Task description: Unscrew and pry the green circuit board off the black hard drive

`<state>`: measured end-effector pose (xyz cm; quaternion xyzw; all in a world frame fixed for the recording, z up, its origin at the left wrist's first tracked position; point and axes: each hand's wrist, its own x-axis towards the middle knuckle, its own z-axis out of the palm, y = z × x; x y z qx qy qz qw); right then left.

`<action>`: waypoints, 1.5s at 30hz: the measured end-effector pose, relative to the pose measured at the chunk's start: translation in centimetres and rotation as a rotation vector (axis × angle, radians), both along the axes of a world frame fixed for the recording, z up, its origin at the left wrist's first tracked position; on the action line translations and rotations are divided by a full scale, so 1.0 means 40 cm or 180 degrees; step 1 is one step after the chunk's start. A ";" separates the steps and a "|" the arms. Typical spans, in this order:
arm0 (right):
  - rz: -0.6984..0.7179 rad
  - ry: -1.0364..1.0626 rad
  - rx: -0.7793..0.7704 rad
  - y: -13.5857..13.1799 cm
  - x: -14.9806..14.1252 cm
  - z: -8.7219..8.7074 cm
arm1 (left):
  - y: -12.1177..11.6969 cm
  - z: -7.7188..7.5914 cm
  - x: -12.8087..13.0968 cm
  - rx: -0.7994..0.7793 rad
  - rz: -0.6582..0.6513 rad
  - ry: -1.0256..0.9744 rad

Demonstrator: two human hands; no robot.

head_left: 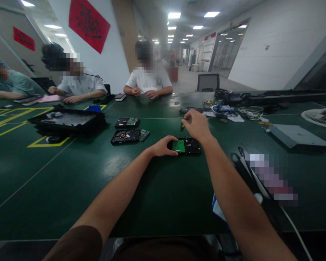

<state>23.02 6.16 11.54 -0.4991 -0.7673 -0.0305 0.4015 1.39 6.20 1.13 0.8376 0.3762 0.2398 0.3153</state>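
A black hard drive (192,145) with a green circuit board (179,146) lies flat on the dark green table in front of me. My left hand (165,146) grips its left end, thumb on the near edge and fingers on the far edge. Above the drive, my right hand (197,123) pinches the top of a small screwdriver (182,125) with a yellow and dark handle. The tool points down toward the board; whether its tip touches a screw is too small to tell. To the left lie two more hard drives (127,122) (125,136) and a loose circuit board (144,135).
A stack of black trays (70,121) stands at the left. On the right are a grey metal case (299,136), tangled cables (250,112), a white round grille (315,117) and a blurred long object (268,177). Several people sit across the table.
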 end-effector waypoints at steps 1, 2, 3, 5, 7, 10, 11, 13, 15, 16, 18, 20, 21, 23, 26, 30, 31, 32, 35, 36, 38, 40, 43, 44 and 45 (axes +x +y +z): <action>-0.0010 0.0043 -0.0027 0.001 0.000 -0.001 | 0.000 0.000 0.000 0.0000 -0.0002 -0.0004; 0.0006 0.0082 -0.0065 0.002 0.001 -0.001 | 0.000 0.000 0.000 -0.0005 -0.0004 0.0000; 0.0045 0.0114 -0.0100 0.003 0.000 -0.001 | 0.000 0.001 0.000 -0.0012 -0.0004 0.0007; 0.0149 0.0130 -0.0118 0.004 0.000 -0.001 | 0.001 0.000 0.000 -0.0020 -0.0003 0.0010; 0.0212 0.0086 -0.0082 0.004 -0.001 0.000 | 0.002 -0.001 0.000 -0.0010 -0.0001 -0.0007; 0.0177 0.0027 -0.0032 0.004 0.000 0.002 | 0.004 -0.003 -0.001 -0.0010 0.0003 -0.0006; 0.0140 0.0036 -0.0024 0.003 0.001 0.003 | 0.004 -0.003 -0.002 -0.0013 0.0000 0.0002; 0.0065 0.0096 -0.0029 0.002 0.001 0.004 | 0.005 -0.002 -0.002 -0.0011 -0.0010 0.0023; 0.0032 0.0152 -0.0060 0.000 0.000 0.006 | 0.004 -0.001 -0.002 0.0000 -0.0022 0.0038; 0.0041 0.0156 -0.0073 -0.001 0.000 0.006 | 0.004 -0.001 -0.002 0.0003 -0.0027 0.0041; 0.0103 0.0093 -0.0061 -0.002 -0.002 0.007 | 0.004 -0.002 -0.002 0.0014 -0.0030 0.0032; 0.0177 -0.0022 -0.0012 -0.003 -0.003 0.006 | 0.004 -0.005 -0.002 0.0023 -0.0020 0.0005; 0.0196 -0.0077 0.0006 -0.003 -0.003 0.005 | 0.005 -0.007 -0.002 0.0024 -0.0011 -0.0009; 0.0183 -0.0140 0.0016 -0.001 -0.002 0.002 | 0.006 -0.011 -0.002 0.0010 0.0015 -0.0044; 0.0106 -0.0065 -0.0024 0.004 0.000 -0.002 | 0.007 -0.014 -0.001 -0.0011 0.0037 -0.0109; 0.0105 -0.0007 -0.0085 0.005 -0.001 -0.004 | 0.007 -0.011 -0.001 -0.0005 0.0026 -0.0104; 0.0124 -0.0038 -0.0080 0.004 -0.002 -0.003 | 0.006 -0.009 -0.002 -0.0012 0.0024 -0.0103; 0.0149 -0.0085 -0.0063 0.002 -0.003 -0.002 | 0.005 -0.008 -0.002 -0.0023 0.0023 -0.0101; 0.0185 -0.0226 0.0007 0.000 -0.005 -0.001 | 0.005 -0.005 -0.004 -0.0068 0.0015 -0.0050; 0.0159 -0.0241 0.0019 0.000 -0.005 -0.001 | 0.005 -0.004 -0.004 -0.0074 0.0013 -0.0028; 0.0057 -0.0198 0.0012 0.001 -0.004 -0.002 | 0.006 -0.005 -0.005 -0.0070 0.0015 0.0001; -0.0017 -0.0129 -0.0023 0.003 -0.002 -0.003 | 0.007 -0.006 -0.005 -0.0043 0.0024 -0.0004; 0.0075 -0.0115 -0.0053 0.005 0.000 -0.006 | 0.006 -0.006 -0.005 -0.0018 0.0005 -0.0028; 0.0132 -0.0135 -0.0051 0.004 0.000 -0.006 | 0.005 -0.006 -0.005 -0.0020 -0.0005 -0.0032; 0.0177 -0.0160 -0.0042 0.004 -0.001 -0.006 | 0.005 -0.006 -0.005 -0.0026 -0.0012 -0.0031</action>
